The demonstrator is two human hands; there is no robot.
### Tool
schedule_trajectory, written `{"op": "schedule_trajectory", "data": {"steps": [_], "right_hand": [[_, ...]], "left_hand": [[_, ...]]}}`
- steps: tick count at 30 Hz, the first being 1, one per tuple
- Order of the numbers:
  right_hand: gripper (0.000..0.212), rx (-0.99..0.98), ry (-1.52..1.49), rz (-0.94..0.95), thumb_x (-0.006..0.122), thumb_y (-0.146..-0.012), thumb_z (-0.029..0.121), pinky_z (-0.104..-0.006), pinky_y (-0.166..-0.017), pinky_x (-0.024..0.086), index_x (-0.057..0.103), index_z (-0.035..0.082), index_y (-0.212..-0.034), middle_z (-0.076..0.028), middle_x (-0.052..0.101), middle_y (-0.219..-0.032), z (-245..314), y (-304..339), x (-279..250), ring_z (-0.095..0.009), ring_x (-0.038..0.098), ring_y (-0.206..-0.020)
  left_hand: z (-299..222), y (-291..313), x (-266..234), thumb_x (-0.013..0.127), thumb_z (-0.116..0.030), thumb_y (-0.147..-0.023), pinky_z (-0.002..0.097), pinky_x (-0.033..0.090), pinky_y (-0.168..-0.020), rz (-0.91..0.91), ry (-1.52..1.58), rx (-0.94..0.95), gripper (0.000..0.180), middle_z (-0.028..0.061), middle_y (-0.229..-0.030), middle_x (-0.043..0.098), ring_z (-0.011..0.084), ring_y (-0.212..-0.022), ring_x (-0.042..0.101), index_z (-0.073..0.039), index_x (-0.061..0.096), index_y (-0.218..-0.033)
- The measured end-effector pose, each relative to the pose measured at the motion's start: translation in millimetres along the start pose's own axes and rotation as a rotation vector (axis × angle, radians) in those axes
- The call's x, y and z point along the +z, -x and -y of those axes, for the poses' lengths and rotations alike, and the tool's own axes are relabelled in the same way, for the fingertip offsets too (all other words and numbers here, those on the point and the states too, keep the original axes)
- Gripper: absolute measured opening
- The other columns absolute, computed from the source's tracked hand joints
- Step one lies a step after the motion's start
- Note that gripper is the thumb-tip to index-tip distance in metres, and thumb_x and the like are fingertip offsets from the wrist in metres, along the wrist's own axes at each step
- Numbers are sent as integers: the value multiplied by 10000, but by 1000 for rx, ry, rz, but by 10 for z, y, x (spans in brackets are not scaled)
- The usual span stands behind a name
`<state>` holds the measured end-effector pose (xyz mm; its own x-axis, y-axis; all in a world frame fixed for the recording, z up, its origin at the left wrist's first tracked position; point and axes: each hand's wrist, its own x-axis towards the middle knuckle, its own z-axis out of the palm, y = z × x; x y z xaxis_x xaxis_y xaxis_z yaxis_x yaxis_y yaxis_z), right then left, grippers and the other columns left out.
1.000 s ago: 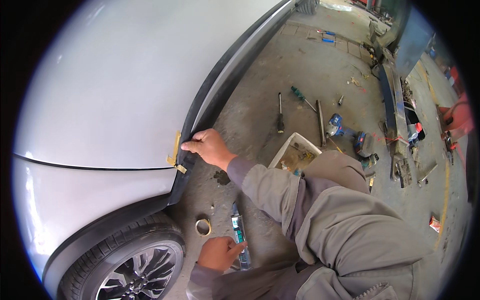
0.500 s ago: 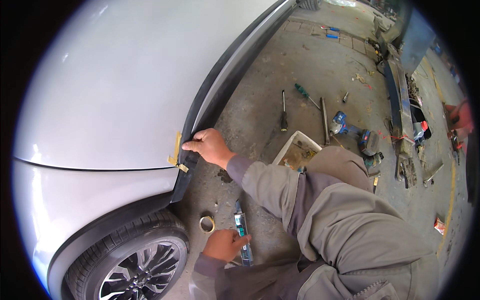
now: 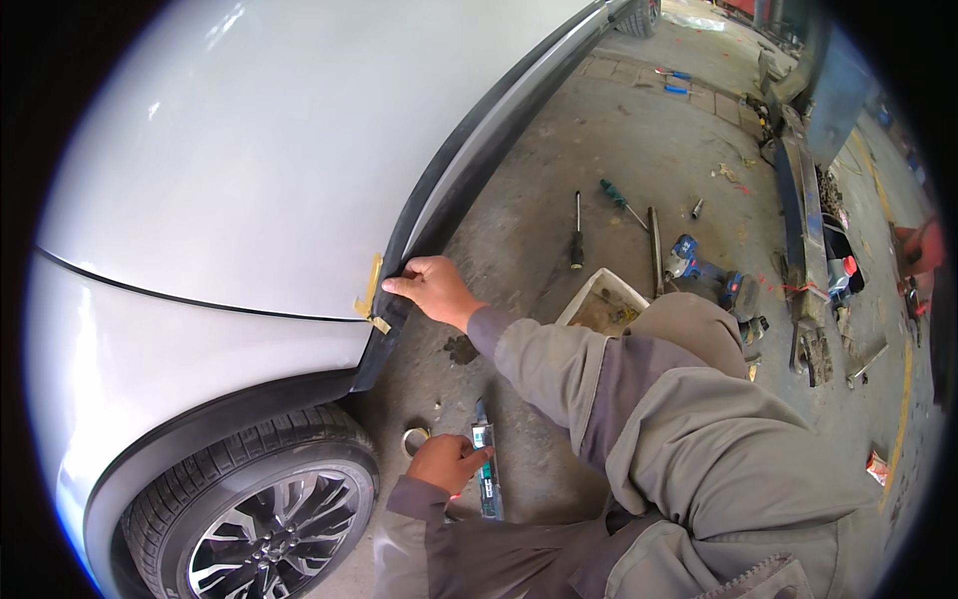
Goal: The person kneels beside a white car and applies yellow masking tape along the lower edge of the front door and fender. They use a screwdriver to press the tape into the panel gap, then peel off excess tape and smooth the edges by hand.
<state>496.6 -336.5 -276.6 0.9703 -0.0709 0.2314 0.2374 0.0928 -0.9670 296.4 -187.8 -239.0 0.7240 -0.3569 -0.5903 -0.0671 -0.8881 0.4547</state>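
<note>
My right hand (image 3: 431,288) grips the edge of the black sill trim (image 3: 454,170) that runs along the bottom of the white car (image 3: 249,180). Its fingertips rest right beside yellow tape strips (image 3: 371,295) stuck at the door seam. My left hand (image 3: 444,462) is low by the floor, with its fingers closed on a long dark tool with a green label (image 3: 486,477) that lies on the concrete. A small roll of tape (image 3: 413,437) sits just left of that hand.
The car's front wheel (image 3: 259,509) is at lower left. A white tray (image 3: 602,302), screwdrivers (image 3: 576,230), a metal bar (image 3: 655,250) and a blue power drill (image 3: 687,260) lie on the floor to the right. Another person's arm (image 3: 923,250) shows at the far right.
My left hand has shifted slightly right and closed onto the long tool on the floor. The right hand stays on the trim.
</note>
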Motion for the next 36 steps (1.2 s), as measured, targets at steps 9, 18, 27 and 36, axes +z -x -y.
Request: {"op": "schedule_trajectory", "data": {"steps": [9,18,27,36], "right_hand": [[358,9,84,-26,878,-796,254,-367,-571,465,691,-47,-756,-123,644,-635,40,-36,-15,-154,580,-586],[366,-23,181,-26,880,-796,288,-364,-564,453,697,-26,-761,-94,638,-632,195,-31,-62,-152,537,-563],[327,-52,143,-49,867,-817,259,-350,-585,478,715,-31,-805,-126,665,-659,134,-19,-42,-150,584,-592],[388,-51,116,-40,834,-825,324,-444,-589,472,691,-33,-774,-211,636,-675,89,10,9,-347,597,-591]], "left_hand": [[-21,-375,-31,662,-369,-978,351,529,-639,-477,425,66,426,140,-755,732,232,-617,670,34,725,-854],[-184,-535,-135,679,-245,-1001,279,519,-622,-687,731,71,327,91,-782,740,117,-665,653,72,727,-935],[-277,-381,-70,722,-259,-953,312,524,-628,-731,400,72,314,115,-735,727,137,-645,661,53,740,-915],[-336,-1085,-394,579,-384,-1060,270,461,-575,-853,1361,-58,433,96,-835,699,132,-622,564,37,663,-1012]]}}
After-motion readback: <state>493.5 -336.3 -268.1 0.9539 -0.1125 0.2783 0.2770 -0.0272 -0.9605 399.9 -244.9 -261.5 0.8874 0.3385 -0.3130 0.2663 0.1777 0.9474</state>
